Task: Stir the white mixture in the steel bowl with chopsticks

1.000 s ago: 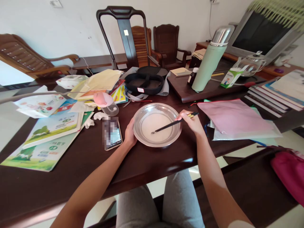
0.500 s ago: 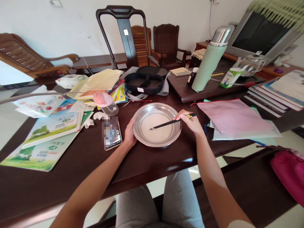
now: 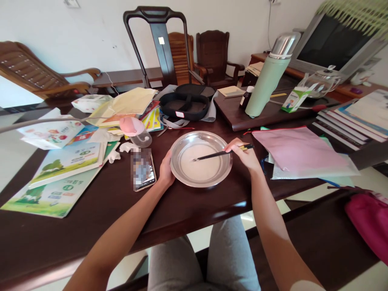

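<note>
A round steel dish [image 3: 182, 176] with a whitish liquid in it sits near the front edge of the dark wooden table [image 3: 188, 206]. My left hand [image 3: 165, 169] is curled against the dish's left rim and holds it. My right hand [image 3: 246, 155] at the right rim is closed on black chopsticks [image 3: 212, 155], whose tips rest in the liquid near the dish's middle.
A phone [image 3: 142, 169] lies just left of the dish. Books and papers [image 3: 69, 161] cover the left side, with a pink-lidded cup [image 3: 136, 131] and a black lunch box [image 3: 184, 106] behind. A pink folder [image 3: 300, 153], a green thermos [image 3: 268, 76] and stacked books [image 3: 354, 117] stand on the right.
The chopstick tips have moved up through the liquid, from the lower left of the dish toward its middle. My left hand has stayed on the rim.
</note>
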`<control>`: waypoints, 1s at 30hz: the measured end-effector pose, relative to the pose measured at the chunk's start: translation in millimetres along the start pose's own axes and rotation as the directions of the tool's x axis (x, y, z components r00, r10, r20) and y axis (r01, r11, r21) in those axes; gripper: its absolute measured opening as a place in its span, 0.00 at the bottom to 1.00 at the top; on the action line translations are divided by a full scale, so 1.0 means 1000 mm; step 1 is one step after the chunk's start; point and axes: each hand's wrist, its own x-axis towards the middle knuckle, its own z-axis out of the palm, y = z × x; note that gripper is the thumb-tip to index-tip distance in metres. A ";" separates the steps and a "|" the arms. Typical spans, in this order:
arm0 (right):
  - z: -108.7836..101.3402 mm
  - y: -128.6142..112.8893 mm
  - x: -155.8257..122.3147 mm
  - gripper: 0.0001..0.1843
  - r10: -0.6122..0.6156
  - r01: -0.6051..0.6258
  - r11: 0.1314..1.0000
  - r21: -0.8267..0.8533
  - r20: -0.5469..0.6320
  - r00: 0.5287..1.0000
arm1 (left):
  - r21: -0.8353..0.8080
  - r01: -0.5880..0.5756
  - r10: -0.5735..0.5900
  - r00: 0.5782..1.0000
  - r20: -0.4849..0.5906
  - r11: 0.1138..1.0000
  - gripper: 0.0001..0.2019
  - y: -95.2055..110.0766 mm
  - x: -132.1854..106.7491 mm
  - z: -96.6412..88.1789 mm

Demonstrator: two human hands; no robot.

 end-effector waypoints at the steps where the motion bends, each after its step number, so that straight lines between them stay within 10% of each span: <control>1: -0.002 0.001 0.000 0.30 -0.004 0.004 1.000 -0.005 -0.054 0.999 | -0.002 0.001 -0.001 1.000 -0.001 1.000 0.21 0.000 0.000 0.000; 5: -0.005 0.003 -0.001 0.33 0.017 -0.009 0.999 0.044 -0.185 0.983 | 0.005 -0.003 0.003 1.000 -0.005 1.000 0.22 0.000 0.000 -0.001; 11: 0.003 -0.001 -0.001 0.31 0.034 -0.036 0.998 0.060 0.039 0.999 | -0.007 -0.001 0.001 1.000 0.001 1.000 0.20 0.000 0.000 -0.001; 18: -0.005 0.003 -0.001 0.34 0.018 -0.012 0.999 0.030 -0.217 0.976 | 0.014 -0.007 0.007 1.000 0.000 1.000 0.23 0.000 0.000 -0.001; 24: 0.001 0.002 -0.001 0.32 0.017 -0.018 0.999 0.048 0.028 0.999 | 0.008 0.000 0.000 1.000 0.001 1.000 0.22 -0.001 0.001 -0.002; 30: -0.004 0.006 0.001 0.33 0.010 -0.005 1.000 0.025 -0.226 0.974 | 0.000 -0.011 0.011 1.000 0.003 1.000 0.22 -0.002 0.002 -0.003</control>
